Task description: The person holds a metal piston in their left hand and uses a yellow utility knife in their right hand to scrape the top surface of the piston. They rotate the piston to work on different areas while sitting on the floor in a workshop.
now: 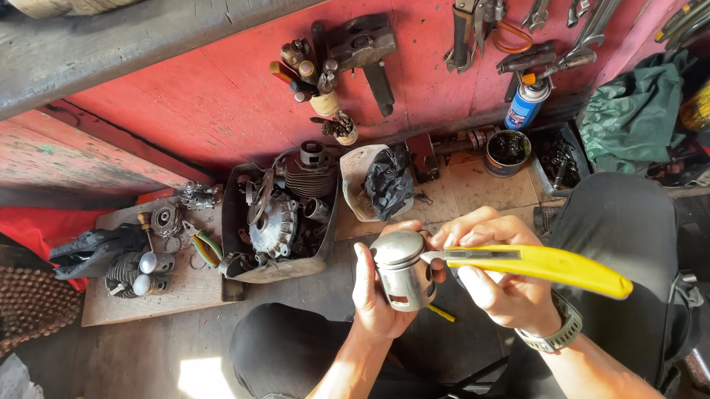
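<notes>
The left hand (379, 292) wrapped its fingers around a hard, smooth, likely slippery metal piston (402, 267); beside it, the right hand (499, 289) gripped a yellow knife (540, 263).

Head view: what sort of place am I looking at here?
Most likely a small engine repair workshop. Wrenches and pliers hang on the red wall, a tray of engine parts sits on the floor, and the left hand holds a piston.
</notes>
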